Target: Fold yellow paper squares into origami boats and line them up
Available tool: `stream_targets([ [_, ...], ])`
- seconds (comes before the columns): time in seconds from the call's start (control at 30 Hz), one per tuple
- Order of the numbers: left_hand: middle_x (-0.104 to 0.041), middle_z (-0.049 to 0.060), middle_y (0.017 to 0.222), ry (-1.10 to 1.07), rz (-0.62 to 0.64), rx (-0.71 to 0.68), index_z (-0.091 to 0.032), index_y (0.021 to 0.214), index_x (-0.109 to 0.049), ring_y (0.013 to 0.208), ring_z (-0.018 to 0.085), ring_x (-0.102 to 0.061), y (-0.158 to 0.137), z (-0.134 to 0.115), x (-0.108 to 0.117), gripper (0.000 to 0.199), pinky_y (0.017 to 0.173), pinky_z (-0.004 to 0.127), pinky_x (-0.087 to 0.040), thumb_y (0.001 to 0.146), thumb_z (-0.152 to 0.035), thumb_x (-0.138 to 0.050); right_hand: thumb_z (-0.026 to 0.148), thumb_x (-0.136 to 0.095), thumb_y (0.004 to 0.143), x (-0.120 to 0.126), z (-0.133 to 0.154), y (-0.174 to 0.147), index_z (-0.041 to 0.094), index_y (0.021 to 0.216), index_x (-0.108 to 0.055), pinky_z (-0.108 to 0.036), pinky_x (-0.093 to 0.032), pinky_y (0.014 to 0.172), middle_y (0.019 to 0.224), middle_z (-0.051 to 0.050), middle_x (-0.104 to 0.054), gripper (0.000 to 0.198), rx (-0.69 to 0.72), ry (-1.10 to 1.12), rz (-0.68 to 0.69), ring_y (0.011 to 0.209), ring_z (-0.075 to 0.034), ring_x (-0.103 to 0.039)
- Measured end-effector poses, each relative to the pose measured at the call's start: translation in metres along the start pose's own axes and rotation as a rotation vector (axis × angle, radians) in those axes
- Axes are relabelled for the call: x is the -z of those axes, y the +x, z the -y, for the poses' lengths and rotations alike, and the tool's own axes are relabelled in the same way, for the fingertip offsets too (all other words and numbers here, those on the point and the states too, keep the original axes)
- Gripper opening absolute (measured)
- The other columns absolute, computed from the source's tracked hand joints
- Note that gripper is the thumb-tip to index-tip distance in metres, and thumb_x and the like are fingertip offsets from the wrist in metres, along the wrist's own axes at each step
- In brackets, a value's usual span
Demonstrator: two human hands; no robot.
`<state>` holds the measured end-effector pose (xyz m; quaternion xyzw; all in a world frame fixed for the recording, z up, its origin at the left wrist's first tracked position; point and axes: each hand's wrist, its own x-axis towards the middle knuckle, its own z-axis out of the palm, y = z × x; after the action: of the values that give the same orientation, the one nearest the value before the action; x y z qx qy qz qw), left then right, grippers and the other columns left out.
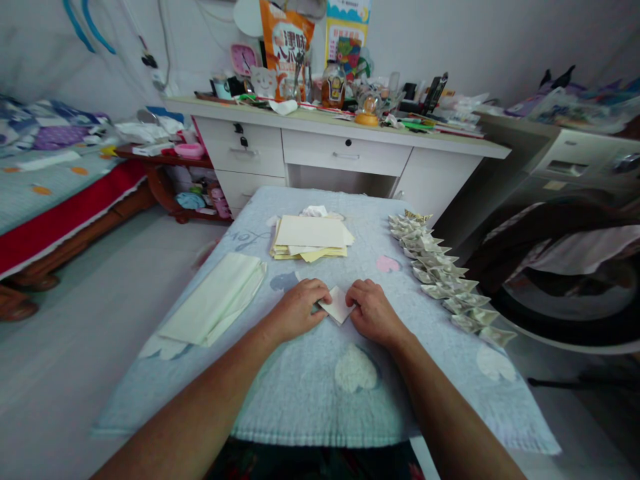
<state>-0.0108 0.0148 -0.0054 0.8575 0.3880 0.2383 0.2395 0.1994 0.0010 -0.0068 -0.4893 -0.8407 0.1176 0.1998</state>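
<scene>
Between my hands, just above or on the cloth, is a small folded paper square (339,308), turned like a diamond. My left hand (304,308) pinches its left corner between thumb and fingers. On the opposite side, my right hand (373,309) grips the right corner with curled fingers. Beyond them lies a stack of cream paper sheets (311,232), its edges uneven. To the left rests a larger pale green folded bundle of paper (215,300). Several folded paper boats (437,267) stand in rows along the right side.
A light blue patterned cloth (310,387) covers the table. Behind it stands a white desk (345,150) crowded with an orange bag (285,50), a jar (333,85) and a pink clock (243,60). A washing machine (575,160) is at the right, a bed (65,200) at the left.
</scene>
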Motion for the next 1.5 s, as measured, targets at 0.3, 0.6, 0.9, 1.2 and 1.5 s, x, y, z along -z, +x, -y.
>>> stream_targets([
  [0.3, -0.064, 0.004, 0.121, 0.054, 0.120, -0.097, -0.022, 0.103, -0.069, 0.113, 0.022, -0.052, -0.002, -0.001, 0.002, 0.030, 0.101, 0.037, -0.039, 0.078, -0.009, -0.058, 0.006, -0.050, 0.063, 0.010, 0.003, -0.002, 0.017, 0.099, -0.060, -0.035, -0.035, 0.085, 0.097, -0.007, -0.056, 0.039, 0.065, 0.112, 0.040, 0.091, -0.022, -0.047],
  [0.6, -0.068, 0.002, 0.114, -0.004, 0.075, -0.059, -0.022, 0.104, -0.066, 0.110, 0.020, -0.055, 0.000, 0.005, -0.003, 0.032, 0.098, 0.034, -0.041, 0.074, -0.018, -0.072, 0.024, -0.070, 0.069, 0.014, 0.001, -0.006, 0.021, 0.112, -0.058, -0.037, -0.033, 0.089, 0.108, -0.006, -0.053, 0.044, 0.070, 0.122, 0.184, 0.099, -0.024, -0.044],
  [0.9, -0.069, 0.002, 0.110, -0.017, 0.056, -0.031, -0.022, 0.097, -0.067, 0.107, 0.019, -0.057, 0.001, 0.002, -0.002, 0.014, 0.095, 0.033, -0.041, 0.083, -0.022, -0.064, 0.039, -0.069, 0.080, 0.013, -0.001, -0.005, 0.027, 0.116, -0.060, -0.037, -0.032, 0.088, 0.107, -0.005, -0.053, 0.039, 0.092, 0.155, 0.189, 0.098, -0.022, -0.046],
  [1.2, -0.069, 0.002, 0.101, -0.001, 0.059, -0.053, -0.020, 0.090, -0.065, 0.098, 0.017, -0.060, 0.004, -0.004, 0.002, 0.014, 0.091, 0.032, -0.041, 0.091, -0.021, -0.052, 0.023, -0.067, 0.082, 0.009, -0.002, -0.002, 0.025, 0.105, -0.065, -0.036, -0.034, 0.087, 0.105, -0.005, -0.058, 0.023, 0.039, 0.164, 0.137, 0.098, -0.021, -0.048],
  [1.5, -0.064, 0.003, 0.095, 0.067, 0.017, -0.004, -0.020, 0.087, -0.064, 0.094, 0.019, -0.055, 0.001, 0.000, -0.007, 0.006, 0.085, 0.032, -0.043, 0.082, -0.018, -0.062, 0.019, -0.059, 0.089, 0.000, -0.001, 0.000, 0.024, 0.091, -0.071, -0.033, -0.035, 0.081, 0.094, -0.004, -0.062, 0.014, 0.035, 0.155, 0.044, 0.090, -0.018, -0.052],
])
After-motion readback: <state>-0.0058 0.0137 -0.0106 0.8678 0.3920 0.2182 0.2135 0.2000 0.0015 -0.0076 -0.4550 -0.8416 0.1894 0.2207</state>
